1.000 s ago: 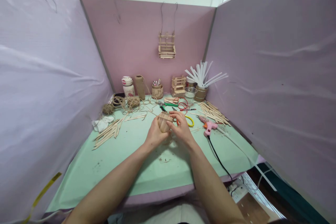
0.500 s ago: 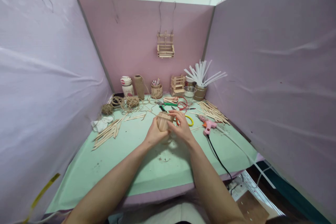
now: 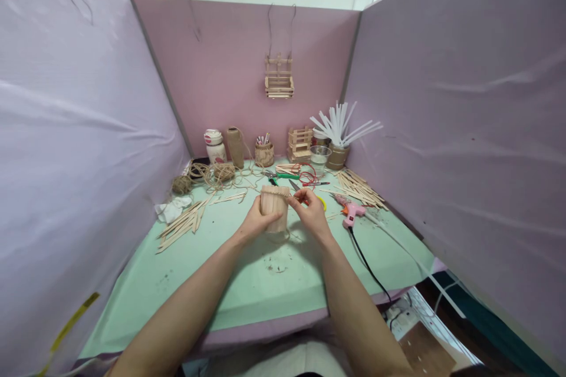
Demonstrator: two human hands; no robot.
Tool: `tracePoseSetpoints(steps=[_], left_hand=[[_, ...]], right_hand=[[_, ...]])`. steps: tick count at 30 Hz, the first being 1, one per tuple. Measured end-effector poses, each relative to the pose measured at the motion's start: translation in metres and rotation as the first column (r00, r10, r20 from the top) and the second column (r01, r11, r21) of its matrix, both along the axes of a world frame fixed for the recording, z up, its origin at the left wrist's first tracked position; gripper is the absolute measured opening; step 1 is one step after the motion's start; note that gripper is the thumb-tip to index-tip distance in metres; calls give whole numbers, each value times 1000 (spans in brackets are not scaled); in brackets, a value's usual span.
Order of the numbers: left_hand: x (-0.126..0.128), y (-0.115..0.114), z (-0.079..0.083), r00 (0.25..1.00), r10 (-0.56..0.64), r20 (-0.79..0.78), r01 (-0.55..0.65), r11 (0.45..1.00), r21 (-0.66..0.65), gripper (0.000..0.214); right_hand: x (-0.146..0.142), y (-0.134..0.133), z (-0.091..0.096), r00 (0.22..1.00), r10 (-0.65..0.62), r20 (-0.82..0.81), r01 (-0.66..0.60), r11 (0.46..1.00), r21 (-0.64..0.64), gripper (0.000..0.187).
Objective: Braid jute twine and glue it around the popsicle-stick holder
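My left hand [image 3: 255, 221] is closed around the left side of a small cup made of wooden sticks [image 3: 275, 218], its thumb lying across the front. The cup stands nearly upright above the table. A band of braided twine [image 3: 276, 192] runs around it just below the rim. At the cup's upper right, my right hand [image 3: 311, 212] pinches the twine between thumb and fingers, close to the wall. Loose twine [image 3: 283, 238] hangs or lies under the cup. Behind my right hand, scissors with a yellow handle [image 3: 322, 203] are partly hidden.
A pink glue gun [image 3: 353, 212] with a black cord lies to the right. Wooden sticks are piled at left [image 3: 183, 227] and right [image 3: 360, 188]. Tangled twine [image 3: 207, 172], green-handled pliers [image 3: 285, 176] and a pot of white glue sticks [image 3: 338, 156] are at the back.
The cup has turned more upright, showing more of its front wall. My right hand has shifted from over the cup's rim to its right side, with fingers now pinched.
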State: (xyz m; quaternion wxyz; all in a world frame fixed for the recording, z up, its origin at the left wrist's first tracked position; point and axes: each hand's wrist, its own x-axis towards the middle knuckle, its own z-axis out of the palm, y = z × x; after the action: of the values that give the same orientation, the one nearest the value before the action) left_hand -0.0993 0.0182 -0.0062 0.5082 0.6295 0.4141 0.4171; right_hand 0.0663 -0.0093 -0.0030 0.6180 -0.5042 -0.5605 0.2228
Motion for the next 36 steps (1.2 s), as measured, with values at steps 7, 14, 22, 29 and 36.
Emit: tracePoseSetpoints(steps=[7, 14, 22, 29, 36], left_hand=[[1, -2, -1, 999, -30, 41, 30, 1000, 0, 62], [2, 0, -2, 999, -41, 32, 40, 999, 28, 63], [0, 4, -6, 996, -71, 55, 71, 997, 11, 61], [-1, 6, -12, 967, -198, 162, 210, 976, -60, 64], [-2, 10, -20, 969, -156, 192, 169, 984, -54, 68]], right_hand=[[0, 1, -2, 995, 12, -98, -13, 1000, -3, 23], [2, 5, -4, 979, 23, -204, -44, 994, -99, 26], [3, 2, 1, 963, 61, -264, -111, 977, -180, 32], [2, 0, 0, 895, 176, -410, -275, 941, -197, 38], [-3, 2, -7, 884, 262, -386, -352, 917, -185, 31]])
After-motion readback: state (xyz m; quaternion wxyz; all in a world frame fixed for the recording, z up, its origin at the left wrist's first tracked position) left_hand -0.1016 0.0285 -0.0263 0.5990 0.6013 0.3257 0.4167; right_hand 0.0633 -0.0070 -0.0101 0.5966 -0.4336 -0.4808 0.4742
